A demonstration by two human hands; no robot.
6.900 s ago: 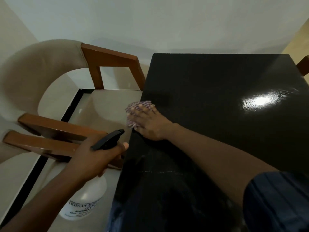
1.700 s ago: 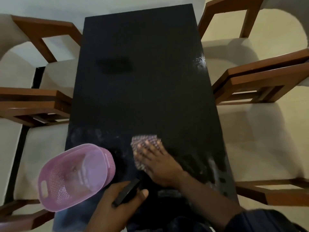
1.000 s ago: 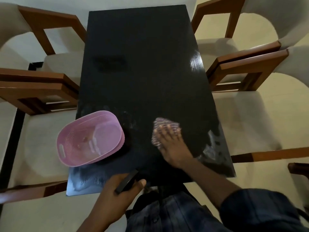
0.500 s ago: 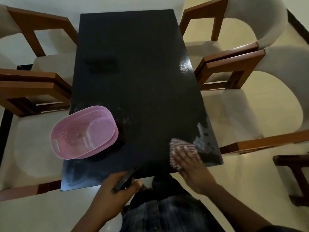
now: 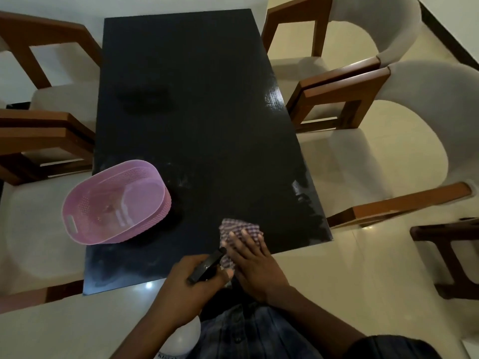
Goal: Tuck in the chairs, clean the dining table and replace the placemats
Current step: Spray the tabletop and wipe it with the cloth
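The black dining table [image 5: 197,120] stretches away from me, with streaky wet marks near its close end. My right hand [image 5: 255,265] lies flat, fingers spread, pressing a checked cloth [image 5: 237,230] onto the table's near edge. My left hand [image 5: 191,283] grips the black trigger head of a white spray bottle [image 5: 182,338], held just off the near edge, right beside the cloth. Wooden chairs with pale cushions stand on the left [image 5: 44,130] and on the right [image 5: 363,99] of the table.
A pink perforated plastic basket [image 5: 114,200] sits on the table's near left part, overhanging the edge. A dark wooden piece of furniture [image 5: 445,250] stands at the far right on the shiny cream floor. No placemats are in view.
My right hand has slid the cloth leftward along the near edge, from the near right corner toward my left hand. The left hand with the bottle stays by the edge.
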